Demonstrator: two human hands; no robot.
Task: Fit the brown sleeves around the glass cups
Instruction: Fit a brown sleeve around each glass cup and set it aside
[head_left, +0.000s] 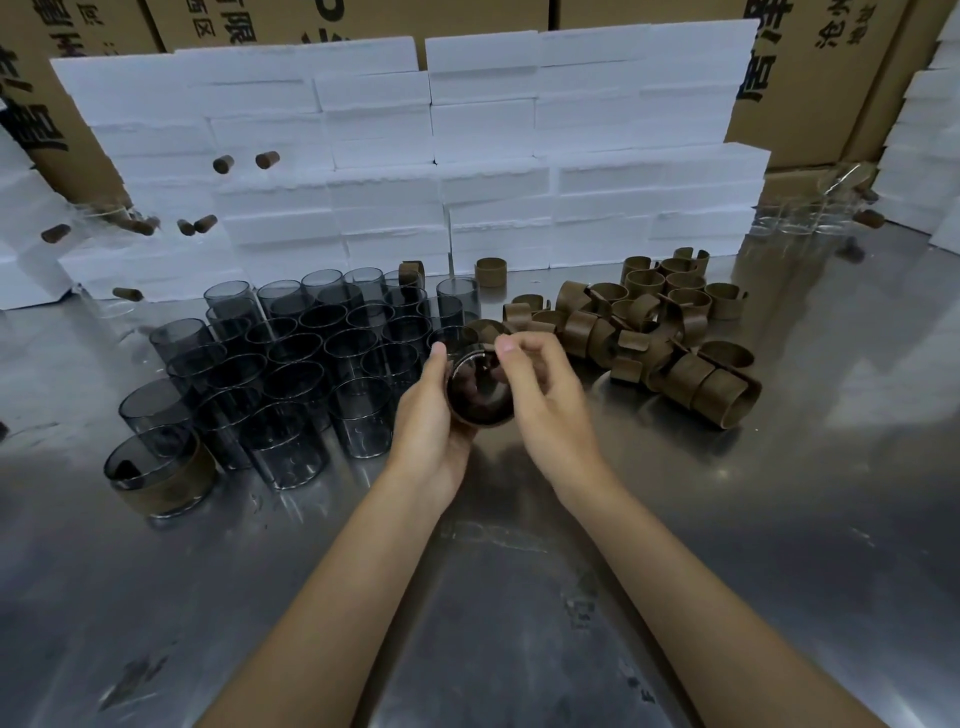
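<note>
Gripping one sleeved glass cup (480, 389), the left hand (428, 415) cradles it while right hand (540, 395) fingers pinch its rim.

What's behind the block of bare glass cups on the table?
Behind the bare cups stands a wall of white foam blocks, with cardboard boxes above and beside it. The table at the wall's foot there is hidden by the cups.

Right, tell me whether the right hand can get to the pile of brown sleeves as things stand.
Probably yes. The right hand sits just beside the pile of brown sleeves, with only bare table between. Its fingers are busy at the cup that the left hand holds, so they must let go first.
</note>
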